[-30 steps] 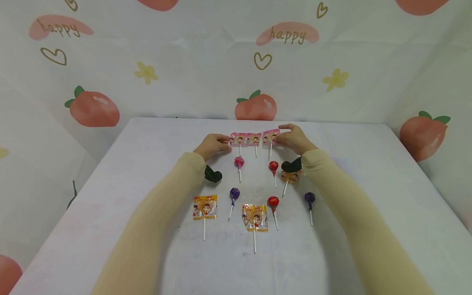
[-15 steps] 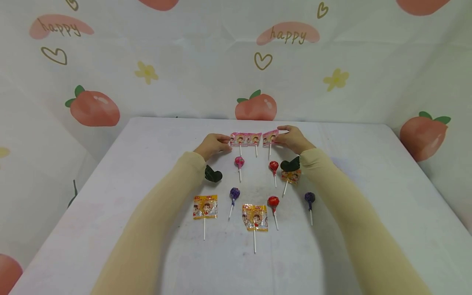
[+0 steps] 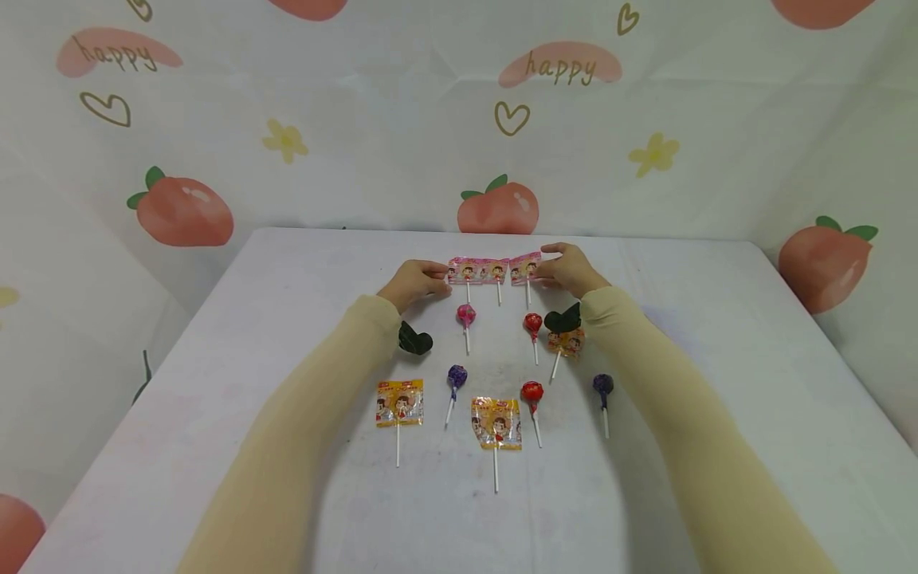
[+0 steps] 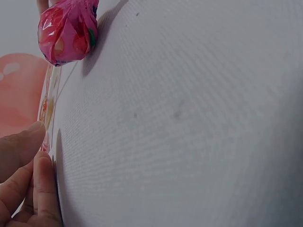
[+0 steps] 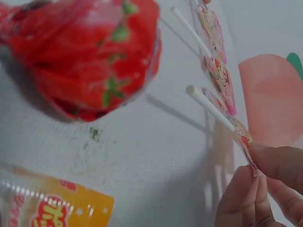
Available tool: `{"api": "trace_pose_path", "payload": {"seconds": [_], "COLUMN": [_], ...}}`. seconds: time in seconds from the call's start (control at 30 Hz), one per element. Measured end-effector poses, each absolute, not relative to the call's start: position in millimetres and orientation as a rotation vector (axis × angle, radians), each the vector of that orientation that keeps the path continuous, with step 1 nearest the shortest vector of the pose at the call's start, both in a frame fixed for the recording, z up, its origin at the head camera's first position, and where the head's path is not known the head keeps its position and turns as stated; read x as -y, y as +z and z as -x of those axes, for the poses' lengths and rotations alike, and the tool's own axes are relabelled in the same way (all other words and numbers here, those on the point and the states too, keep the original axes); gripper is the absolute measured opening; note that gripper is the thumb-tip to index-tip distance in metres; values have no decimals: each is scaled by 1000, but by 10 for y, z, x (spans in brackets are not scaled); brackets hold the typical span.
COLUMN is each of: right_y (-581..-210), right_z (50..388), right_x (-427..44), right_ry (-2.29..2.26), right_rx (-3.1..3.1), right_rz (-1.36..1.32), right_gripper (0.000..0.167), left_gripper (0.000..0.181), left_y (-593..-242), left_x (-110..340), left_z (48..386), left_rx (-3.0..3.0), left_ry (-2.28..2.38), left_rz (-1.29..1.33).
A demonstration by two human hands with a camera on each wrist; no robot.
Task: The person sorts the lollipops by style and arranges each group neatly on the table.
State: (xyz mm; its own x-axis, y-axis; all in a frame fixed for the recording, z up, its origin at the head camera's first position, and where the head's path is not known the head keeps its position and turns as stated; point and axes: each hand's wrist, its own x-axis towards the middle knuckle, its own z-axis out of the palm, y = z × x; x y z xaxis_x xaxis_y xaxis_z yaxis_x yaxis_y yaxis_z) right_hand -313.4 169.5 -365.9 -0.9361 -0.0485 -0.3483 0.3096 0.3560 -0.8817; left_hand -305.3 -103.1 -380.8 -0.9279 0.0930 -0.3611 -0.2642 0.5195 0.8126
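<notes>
At the far side of the table, my left hand (image 3: 414,282) pinches the left edge of a pink-wrapped lollipop (image 3: 468,272). In the left wrist view its thumb (image 4: 23,146) and fingers meet at that wrapper's edge. A second pink-wrapped lollipop (image 3: 496,273) lies against it on the right. My right hand (image 3: 572,271) pinches a third pink-wrapped lollipop (image 3: 525,269) by its wrapper's right edge, its white stick pointing toward me. In the right wrist view this lollipop (image 5: 242,135) is between thumb and fingers, slightly tilted beside the others.
Nearer me lie a pink ball lollipop (image 3: 466,316), red ball lollipops (image 3: 532,322), purple ball lollipops (image 3: 457,376) and orange-wrapped flat lollipops (image 3: 496,422). One orange-wrapped lollipop (image 3: 566,343) lies partly under the right wrist's dark camera (image 3: 562,319). A printed cloth (image 3: 402,159) hangs behind the table.
My right hand has shifted slightly left with its pink-wrapped lollipop, bringing the wrapper up to the middle one. The left hand has stayed where it was.
</notes>
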Motion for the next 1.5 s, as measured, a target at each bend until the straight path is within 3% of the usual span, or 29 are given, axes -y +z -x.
{"api": "trace_pose_path", "payload": {"seconds": [0.7, 1.5], "right_y": [-3680, -3687], "right_z": [3119, 3137], "right_x": [-1780, -1717], "right_ry": [-1394, -1324], "right_rx": [-2401, -2405], "right_rz": [-156, -285], "right_gripper": [52, 51], "left_gripper": [47, 47], "left_y": [-3807, -3799], "left_x": [1039, 1033], "left_z": [3045, 3031], "left_rx": [-2415, -2402], "left_ry": [1373, 1366], "left_rz": [96, 123]}}
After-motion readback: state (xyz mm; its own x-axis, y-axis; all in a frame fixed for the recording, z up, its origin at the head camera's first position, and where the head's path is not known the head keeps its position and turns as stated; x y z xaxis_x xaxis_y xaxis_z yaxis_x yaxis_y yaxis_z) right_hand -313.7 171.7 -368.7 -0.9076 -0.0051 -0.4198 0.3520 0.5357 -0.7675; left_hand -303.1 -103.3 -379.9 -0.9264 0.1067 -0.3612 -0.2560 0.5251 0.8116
